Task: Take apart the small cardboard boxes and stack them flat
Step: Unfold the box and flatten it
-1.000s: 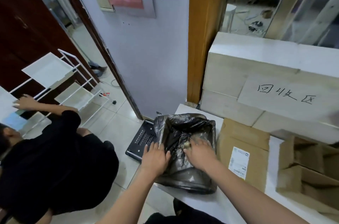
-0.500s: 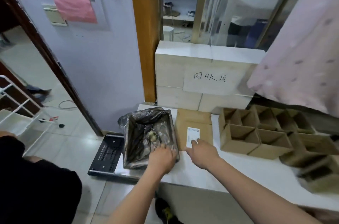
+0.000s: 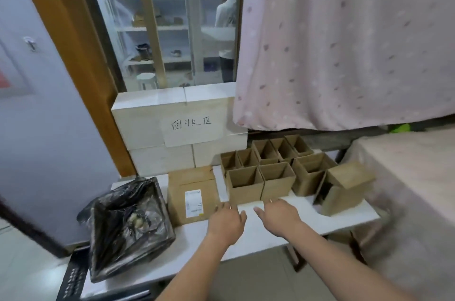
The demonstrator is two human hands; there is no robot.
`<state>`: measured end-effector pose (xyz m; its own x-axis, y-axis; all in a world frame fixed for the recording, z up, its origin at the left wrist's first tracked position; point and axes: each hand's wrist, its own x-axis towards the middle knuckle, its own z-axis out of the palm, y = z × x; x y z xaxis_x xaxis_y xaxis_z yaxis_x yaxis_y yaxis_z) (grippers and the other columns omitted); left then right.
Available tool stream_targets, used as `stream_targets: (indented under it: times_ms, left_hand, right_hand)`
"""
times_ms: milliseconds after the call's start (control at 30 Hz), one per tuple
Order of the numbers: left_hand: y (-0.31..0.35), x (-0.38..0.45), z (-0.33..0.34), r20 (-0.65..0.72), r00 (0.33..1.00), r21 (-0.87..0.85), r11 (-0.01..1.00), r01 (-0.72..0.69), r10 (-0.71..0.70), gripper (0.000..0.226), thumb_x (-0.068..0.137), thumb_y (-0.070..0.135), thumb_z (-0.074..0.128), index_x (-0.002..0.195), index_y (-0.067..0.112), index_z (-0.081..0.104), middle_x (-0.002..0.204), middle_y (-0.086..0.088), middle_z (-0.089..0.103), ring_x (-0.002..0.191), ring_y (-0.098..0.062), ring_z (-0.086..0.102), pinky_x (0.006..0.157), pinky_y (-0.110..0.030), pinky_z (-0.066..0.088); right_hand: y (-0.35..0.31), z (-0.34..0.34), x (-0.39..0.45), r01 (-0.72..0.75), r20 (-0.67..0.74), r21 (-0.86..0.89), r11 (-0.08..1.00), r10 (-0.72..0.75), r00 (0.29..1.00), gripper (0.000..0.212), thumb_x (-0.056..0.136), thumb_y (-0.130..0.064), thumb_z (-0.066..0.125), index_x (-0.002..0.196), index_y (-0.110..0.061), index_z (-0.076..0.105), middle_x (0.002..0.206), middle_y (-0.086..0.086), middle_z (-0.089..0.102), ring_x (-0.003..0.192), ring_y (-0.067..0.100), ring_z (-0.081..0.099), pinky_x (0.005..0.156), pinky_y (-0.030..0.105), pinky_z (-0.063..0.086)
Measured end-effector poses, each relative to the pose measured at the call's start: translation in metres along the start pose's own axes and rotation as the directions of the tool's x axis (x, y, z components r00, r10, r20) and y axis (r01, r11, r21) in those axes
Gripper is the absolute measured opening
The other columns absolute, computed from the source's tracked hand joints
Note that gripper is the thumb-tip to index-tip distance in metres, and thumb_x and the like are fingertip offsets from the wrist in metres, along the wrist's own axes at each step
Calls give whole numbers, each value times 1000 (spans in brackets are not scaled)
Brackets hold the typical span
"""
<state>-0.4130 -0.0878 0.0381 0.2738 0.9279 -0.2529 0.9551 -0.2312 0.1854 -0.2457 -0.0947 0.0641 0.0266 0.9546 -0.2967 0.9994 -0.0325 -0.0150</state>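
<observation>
A: Boxes first. What do they look like?

B: Small cardboard boxes (image 3: 270, 167), plain brown, tops open, standing upright in a tight cluster. Nearest pair sits just beyond the fingertips of both hands. One box (image 3: 344, 187) at the right end is tipped, its flap lifted.

A: Left to right from the fingers?

B: Far left of them, a bin lined with a black bag (image 3: 128, 224). Then a flat brown carton (image 3: 192, 192) with a white label, just left of the left hand (image 3: 226, 224). That hand holds nothing, fingers straight and slightly spread, tips near the carton's edge. Right hand (image 3: 278, 217) beside it, also holding nothing, fingers extended toward the nearest box, apart from it.

A: Surface?

B: White tabletop (image 3: 283, 231), both hands over it. Whether they touch it, cannot tell.

A: Room?

B: Beyond the fingers, stacked white blocks (image 3: 157, 128) with a handwritten paper sign (image 3: 192, 128). Above them a window onto shelving, a person (image 3: 226, 29) standing there. Right of the fingers, a pink patterned curtain (image 3: 344, 42) hangs; below it, a cloth-covered surface (image 3: 406, 177).
</observation>
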Motion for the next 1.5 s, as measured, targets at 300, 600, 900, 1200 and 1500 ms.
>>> stream_targets:
  times_ms: [300, 600, 900, 1200, 1500]
  left_hand:
    - [176, 57, 13, 10, 992, 44, 991, -125, 125, 56, 107, 42, 21, 145, 7, 45, 147, -15, 47, 135, -31, 44, 112, -42, 32]
    - [301, 105, 35, 83, 990, 81, 989, -122, 116, 54, 107, 43, 22, 140, 8, 48, 139, -15, 54, 126, -29, 51, 105, -38, 39]
    - [343, 157, 36, 123, 984, 105, 984, -141, 127, 44, 106, 43, 28, 122, 14, 58, 125, -10, 62, 113, -30, 59, 88, -37, 49]
    - [390, 251, 37, 95, 958, 82, 957, -279, 271, 41, 104, 38, 35, 132, 15, 54, 134, -10, 56, 121, -29, 53, 101, -41, 43]
    - [432, 318, 32, 162, 914, 75, 919, -387, 372, 63, 106, 46, 23, 154, 4, 25, 159, -19, 28, 146, -33, 28, 121, -45, 21]
  right_hand:
    - [180, 5, -6, -89, -14, 89, 992, 91, 996, 59, 104, -52, 23, 141, -12, 46, 140, 13, 52, 126, 31, 51, 101, 40, 41]
    - [320, 6, 5, -120, 13, 151, 981, 120, 993, 54, 103, -53, 26, 108, -15, 65, 112, 9, 66, 102, 27, 61, 75, 33, 39]
    - [390, 10, 38, -157, -20, 239, 958, 166, 986, 50, 103, -52, 28, 114, -14, 59, 111, 10, 64, 100, 28, 61, 73, 35, 43]
    - [446, -3, 104, -246, 51, 254, 936, 241, 969, 55, 105, -50, 26, 130, -10, 53, 128, 15, 58, 117, 32, 56, 93, 41, 47]
    - [503, 1, 162, -381, 181, 351, 855, 337, 924, 45, 104, -44, 37, 122, -6, 53, 125, 17, 61, 116, 30, 58, 87, 34, 44]
